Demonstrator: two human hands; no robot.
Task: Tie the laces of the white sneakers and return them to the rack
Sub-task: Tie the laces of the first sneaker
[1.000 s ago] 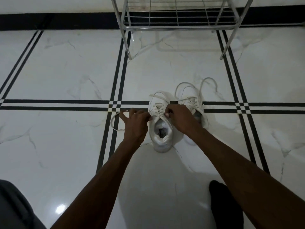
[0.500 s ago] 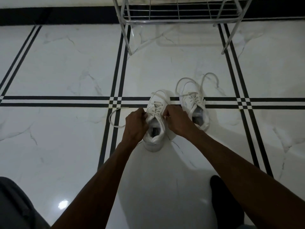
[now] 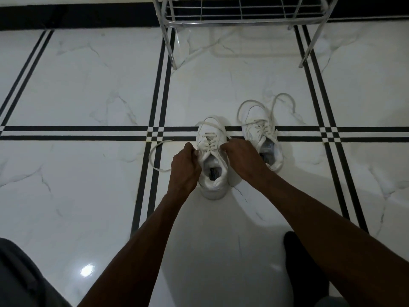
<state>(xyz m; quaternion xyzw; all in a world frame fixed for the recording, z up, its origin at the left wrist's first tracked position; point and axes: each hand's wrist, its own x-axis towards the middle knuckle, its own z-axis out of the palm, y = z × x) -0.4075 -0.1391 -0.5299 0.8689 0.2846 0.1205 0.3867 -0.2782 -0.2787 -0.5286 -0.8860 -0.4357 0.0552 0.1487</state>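
Two white sneakers stand on the marble floor, toes pointing away from me. The near sneaker [image 3: 212, 160] sits between my hands. My left hand [image 3: 184, 168] pinches its lace at the shoe's left side; the lace's loose end [image 3: 155, 156] curls out to the left on the floor. My right hand [image 3: 242, 158] pinches the other lace at the shoe's right side, and that lace crosses over the toe. The second sneaker [image 3: 262, 138] stands just right of my right hand, its untied laces [image 3: 276, 105] looping loose on the floor beyond it.
A chrome wire shoe rack [image 3: 243, 16] stands at the top of the view, its front legs about a tile beyond the sneakers. A dark-socked foot [image 3: 301, 262] rests at the lower right. Dark clothing fills the lower left corner.
Both hands have drawn slightly apart along the near sneaker's sides, pulling its laces outward. The view has shifted a little; the second sneaker has not moved.
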